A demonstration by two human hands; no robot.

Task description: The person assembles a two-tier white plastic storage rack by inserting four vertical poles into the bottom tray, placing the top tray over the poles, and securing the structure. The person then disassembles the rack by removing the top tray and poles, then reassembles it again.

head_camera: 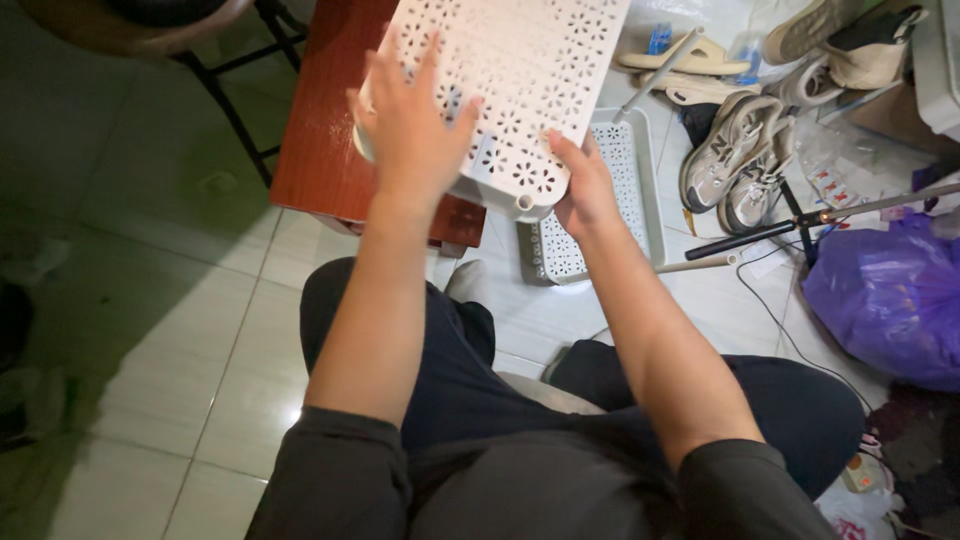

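Observation:
A white plastic shelf panel [520, 70] with star-shaped cut-outs is held up in front of me, above my lap. My left hand [410, 125] lies flat on its left side, fingers spread over the perforated face. My right hand [585, 185] grips its lower right edge near a round corner socket. A second white perforated tray [640, 200] lies on the tiled floor just below the held panel, with a white tube [660, 60] resting by it.
A low red-brown wooden table [325, 130] stands behind the panel. Grey sneakers [735, 155], sandals and other shoes lie at the right. A purple plastic bag [890, 295], a dark rod and a cable are at the far right. A chair's black legs are at upper left.

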